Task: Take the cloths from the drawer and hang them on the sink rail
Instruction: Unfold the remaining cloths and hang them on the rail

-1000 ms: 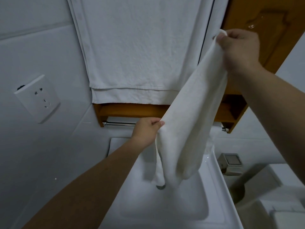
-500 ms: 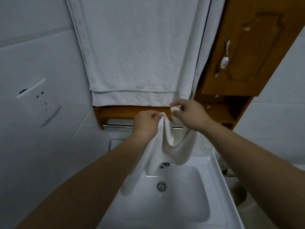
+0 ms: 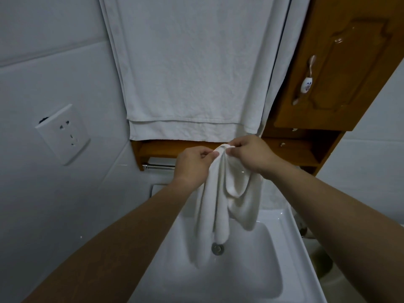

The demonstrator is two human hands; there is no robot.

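Hanging cloth (image 3: 220,204): white, bunched at its top edge between the two hands. It falls from there in several long folds over the sink basin.
Cloth's lower ends: the longest fold reaches down to the drain (image 3: 217,248) as the camera sees it. A shorter fold on the right ends higher, over the basin's back part.
Left hand (image 3: 193,166): fingers curled, thumb and fingertips pinching the left side of the cloth's gathered top. Its forearm runs in from the lower left.
Right hand (image 3: 251,156): fingers curled too, pinching the right side of the same gathered top, slightly higher than the left hand. Part of the cloth drapes under its wrist.
Hands to each other: just beside one another, with only the small ridge of cloth between their fingertips.
Rail (image 3: 158,166): a metal bar under the wooden shelf (image 3: 290,149). Only its left end shows, just left of the left hand, and the rest is hidden behind hands and cloth.
Cloth to rail: the pinched top is level with the rail; whether it touches the bar cannot be told.
Sink (image 3: 293,228): white, directly below the hands.
Large towel (image 3: 192,73): white, hanging flat on the wall above the shelf, its hem just above the hands.
Cabinet (image 3: 341,68): wooden door at upper right, shut, with a handle (image 3: 305,80).
Socket (image 3: 63,133): white, on the tiled wall at left, well apart from the hands.
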